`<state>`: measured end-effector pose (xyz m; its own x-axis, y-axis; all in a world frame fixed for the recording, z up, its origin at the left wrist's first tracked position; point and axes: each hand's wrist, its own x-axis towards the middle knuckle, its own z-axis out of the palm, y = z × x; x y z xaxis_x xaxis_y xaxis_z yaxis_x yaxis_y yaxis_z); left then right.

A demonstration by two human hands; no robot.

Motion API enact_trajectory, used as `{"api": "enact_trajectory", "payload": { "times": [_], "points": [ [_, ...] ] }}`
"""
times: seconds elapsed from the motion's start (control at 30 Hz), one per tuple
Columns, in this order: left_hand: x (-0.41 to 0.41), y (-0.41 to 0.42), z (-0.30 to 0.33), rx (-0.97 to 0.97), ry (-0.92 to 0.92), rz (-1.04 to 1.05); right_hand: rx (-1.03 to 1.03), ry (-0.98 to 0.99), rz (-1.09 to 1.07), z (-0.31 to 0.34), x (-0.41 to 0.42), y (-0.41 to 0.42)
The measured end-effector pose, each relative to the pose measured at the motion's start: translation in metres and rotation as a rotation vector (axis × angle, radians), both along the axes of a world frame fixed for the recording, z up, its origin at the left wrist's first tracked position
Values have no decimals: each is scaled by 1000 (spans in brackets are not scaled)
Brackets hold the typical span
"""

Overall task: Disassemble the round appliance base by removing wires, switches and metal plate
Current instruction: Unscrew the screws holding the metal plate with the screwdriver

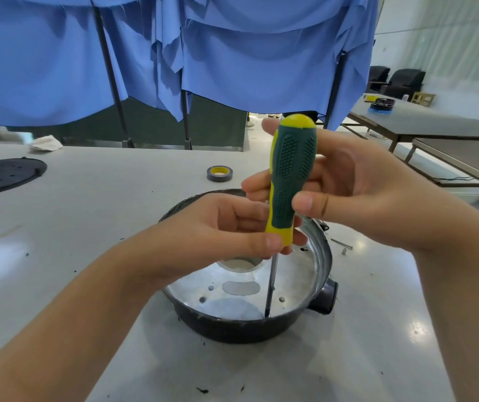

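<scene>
Pale grey and glossy, the desk carries the round appliance base near the middle of its near edge, under both hands. That base is a dark, shallow bowl with a black knob-like stub on its right side; a metal plate lines it, shiny, pierced by small holes, an oval slot and a larger round opening.

A screwdriver with a green and yellow handle stands almost upright over the base, its thin shaft running down so the tip meets the plate close to the near rim. The right hand grasps the upper handle, thumb across the front and fingers wrapped behind. The left hand pinches the yellow collar at the handle's foot, thumb and fingertips curled round it. No lettering can be read on the handle.

Just right of the base two small metal screws lie on the desk, and black specks are scattered about. Further back, toward the desk's far edge, sits a roll of grey tape with a yellow core; any print on it is too small to read. By the left edge rests a black perforated disc, possibly a cover. At the far left corner lies a crumpled white cloth. Blue fabric hangs behind the desk.
</scene>
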<state>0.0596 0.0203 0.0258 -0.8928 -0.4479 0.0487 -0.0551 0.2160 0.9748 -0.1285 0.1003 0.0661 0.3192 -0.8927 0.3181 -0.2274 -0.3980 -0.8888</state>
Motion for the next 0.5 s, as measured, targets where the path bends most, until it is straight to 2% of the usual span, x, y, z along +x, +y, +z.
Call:
{"api": "enact_trajectory", "payload": {
  "times": [0.27,0.5],
  "points": [
    [-5,0,-5,-121,110,184,48,-1,-3,-2,2,0],
    [-14,13,-4,-198,88,319,-1,69,-199,-1,6,0]
  ]
}}
